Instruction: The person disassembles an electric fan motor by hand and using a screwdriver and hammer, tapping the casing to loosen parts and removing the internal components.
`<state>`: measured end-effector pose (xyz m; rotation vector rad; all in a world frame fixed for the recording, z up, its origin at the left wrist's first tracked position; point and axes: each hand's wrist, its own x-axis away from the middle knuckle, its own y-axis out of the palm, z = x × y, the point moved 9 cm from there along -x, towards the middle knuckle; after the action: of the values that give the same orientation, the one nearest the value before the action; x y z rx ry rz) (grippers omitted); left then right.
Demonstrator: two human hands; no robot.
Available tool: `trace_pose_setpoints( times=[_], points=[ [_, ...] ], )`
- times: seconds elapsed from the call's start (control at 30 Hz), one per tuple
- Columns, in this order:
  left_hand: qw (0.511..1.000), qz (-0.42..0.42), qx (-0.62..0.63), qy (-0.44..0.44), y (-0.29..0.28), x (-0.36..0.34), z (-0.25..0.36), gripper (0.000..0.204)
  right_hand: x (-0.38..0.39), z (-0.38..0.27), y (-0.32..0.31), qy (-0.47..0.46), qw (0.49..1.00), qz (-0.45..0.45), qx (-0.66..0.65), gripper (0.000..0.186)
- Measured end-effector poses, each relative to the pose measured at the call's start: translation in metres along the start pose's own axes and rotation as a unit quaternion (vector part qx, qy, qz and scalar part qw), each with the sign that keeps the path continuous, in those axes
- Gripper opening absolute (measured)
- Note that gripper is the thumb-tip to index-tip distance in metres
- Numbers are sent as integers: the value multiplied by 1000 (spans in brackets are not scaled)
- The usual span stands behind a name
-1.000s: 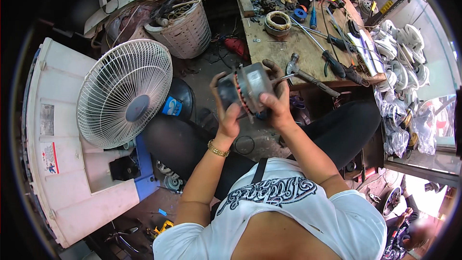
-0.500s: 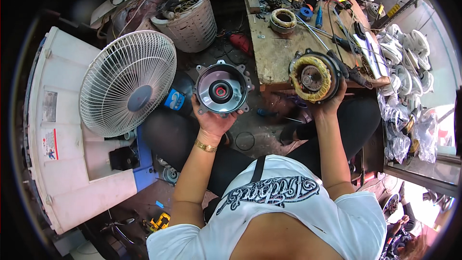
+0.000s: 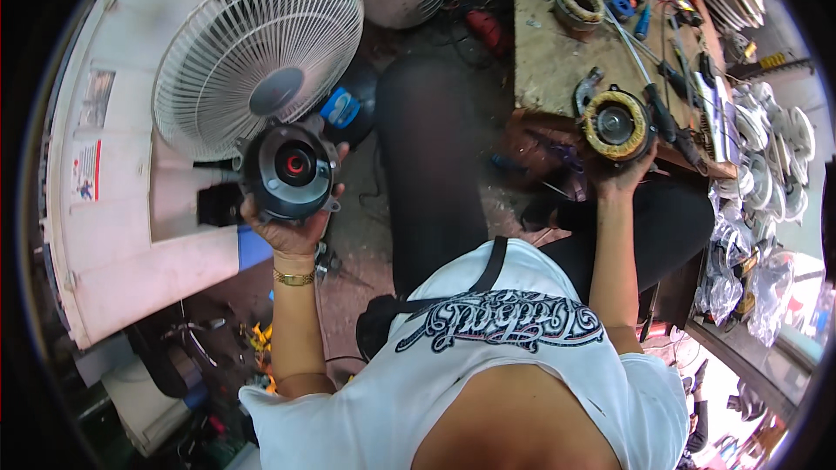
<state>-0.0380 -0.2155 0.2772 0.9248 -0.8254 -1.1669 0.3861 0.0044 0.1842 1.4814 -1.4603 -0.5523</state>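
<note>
And there it was: the two pieces you had together a second ago were well apart, carried out to opposite sides. Your left hand point(image 3: 294, 231) had swung the dark housing half point(image 3: 292, 170) out in front of the standing fan point(image 3: 235, 57), while your right hand point(image 3: 625, 176) had the wound half point(image 3: 616, 124) over by the front edge of the counter point(image 3: 557, 70). That parting left the inner faces of both turned up for you to see. Your left grip was cupped around the housing from below, fingers curled up its right side; your right grip was under the wound half, palm showing, most of its fingers hidden behind it. Whether that piece also touched the counter, you couldn't tell from here. And the look of them! The housing was a dark, glossy bowl, lugs jutting from its rim, a red ring at its centre. The wound half wore a thick yellowish coil around a grey, round middle, a dark rim outside it. Just behind, on the counter, lay a hammer head point(image 3: 587, 87), and farther back stood another coil ring point(image 3: 579, 26).
</note>
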Motion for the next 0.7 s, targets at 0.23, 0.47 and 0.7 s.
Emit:
trace_pose_setpoints(
  times=[0.23,0.47,0.7],
  points=[
    [809,577,-72,89,-331,177,49,57,-8,7,-38,0,999,27,47,87],
    [616,716,-171,280,-399,275,127,53,-5,7,-27,4,998,21,67,82],
    [567,740,-352,87,-435,302,156,47,-4,12,-20,-1,998,8,64,84]
  ],
)
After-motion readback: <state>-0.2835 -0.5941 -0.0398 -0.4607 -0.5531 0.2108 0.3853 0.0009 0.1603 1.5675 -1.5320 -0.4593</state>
